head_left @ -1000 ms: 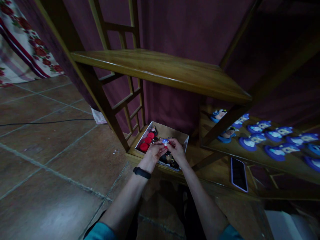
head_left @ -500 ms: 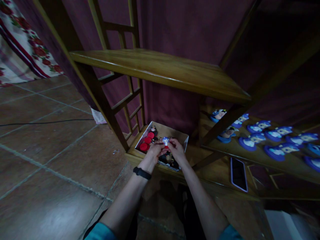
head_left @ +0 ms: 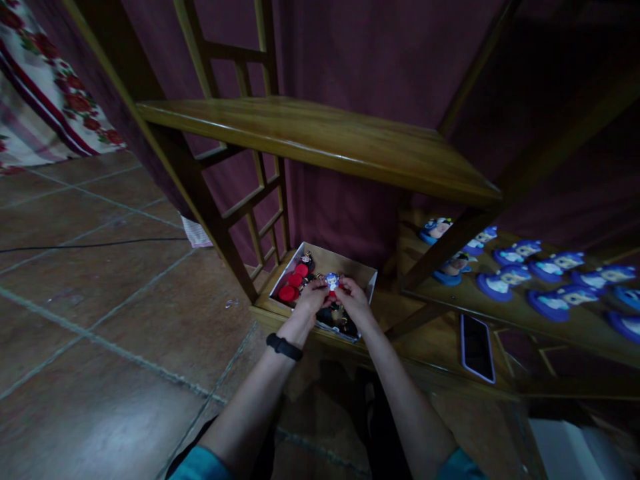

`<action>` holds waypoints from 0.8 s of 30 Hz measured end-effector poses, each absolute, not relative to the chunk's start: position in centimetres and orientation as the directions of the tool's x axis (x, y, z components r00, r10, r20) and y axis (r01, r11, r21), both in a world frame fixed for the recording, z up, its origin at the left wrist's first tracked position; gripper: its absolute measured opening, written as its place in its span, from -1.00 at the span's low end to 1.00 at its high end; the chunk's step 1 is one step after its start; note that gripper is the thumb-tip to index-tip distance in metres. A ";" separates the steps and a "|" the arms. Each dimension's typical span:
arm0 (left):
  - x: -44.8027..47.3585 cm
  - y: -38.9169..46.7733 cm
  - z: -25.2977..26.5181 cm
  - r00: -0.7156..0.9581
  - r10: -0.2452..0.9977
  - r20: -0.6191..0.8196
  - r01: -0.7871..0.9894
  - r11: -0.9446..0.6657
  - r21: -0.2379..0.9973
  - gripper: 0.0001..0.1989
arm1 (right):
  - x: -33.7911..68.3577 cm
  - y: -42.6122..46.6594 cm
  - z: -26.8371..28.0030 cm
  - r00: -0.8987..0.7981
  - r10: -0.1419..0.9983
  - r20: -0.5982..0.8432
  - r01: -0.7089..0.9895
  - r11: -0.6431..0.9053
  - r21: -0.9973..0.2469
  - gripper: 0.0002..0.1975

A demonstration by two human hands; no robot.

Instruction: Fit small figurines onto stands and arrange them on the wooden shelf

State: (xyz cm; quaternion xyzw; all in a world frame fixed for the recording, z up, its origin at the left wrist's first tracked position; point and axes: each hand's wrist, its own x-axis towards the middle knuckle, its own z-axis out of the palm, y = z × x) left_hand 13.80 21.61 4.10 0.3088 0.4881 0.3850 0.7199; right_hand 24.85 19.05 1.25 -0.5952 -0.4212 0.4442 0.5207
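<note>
Between my two hands is a small figurine (head_left: 332, 281) with blue hair and a red base, held over an open white box (head_left: 357, 268). My left hand (head_left: 313, 297) has its fingers closed on the figurine's left side. From the other side, the fingers of my right hand (head_left: 354, 299) pinch it too. Inside the box lie red round pieces (head_left: 289, 293) at the left and several dark figurines (head_left: 346, 323) below my hands. Another dark figurine (head_left: 307, 258) is in the box's far corner.
The box sits on a low wooden shelf (head_left: 395, 308); a higher wooden shelf (head_left: 320, 137) juts out above it. To the right, several blue-haired figurines (head_left: 505, 281) stand in rows on another shelf. A phone (head_left: 477, 348) with a pale rim lies below them.
My hands and the figurine stay over the box. The figurine is turned very slightly between my fingers; the rest looks the same.
</note>
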 end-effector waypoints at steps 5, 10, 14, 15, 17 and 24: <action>13.9 21.4 4.1 0.285 0.858 -0.428 -0.242 0.497 0.834 -0.85 | 25.0 19.2 1.0 0.250 0.963 -0.103 0.004 -0.107 -0.994 -0.76; 14.1 21.6 3.8 0.245 0.887 -0.392 -0.274 0.452 0.849 -0.85 | 25.2 19.3 0.8 0.267 0.957 -0.112 0.006 -0.118 -0.993 -0.75; 13.9 21.6 3.9 0.193 0.929 -0.315 -0.190 0.350 0.917 -0.81 | 25.3 19.2 0.9 0.273 0.957 -0.096 0.025 -0.107 -0.994 -0.74; 13.9 21.6 4.0 0.179 0.938 -0.296 -0.153 0.324 0.934 -0.81 | 25.3 19.2 0.9 0.269 0.958 -0.095 0.022 -0.105 -0.994 -0.73; 13.7 21.3 4.1 0.140 0.953 -0.270 -0.080 0.282 0.956 -0.82 | 25.4 19.1 0.9 0.261 0.961 -0.094 0.016 -0.102 -0.995 -0.73; 13.8 20.7 4.1 0.036 0.981 -0.188 0.030 0.187 0.982 -0.80 | 25.6 19.1 0.5 0.253 0.965 -0.075 0.093 -0.101 -0.991 -0.68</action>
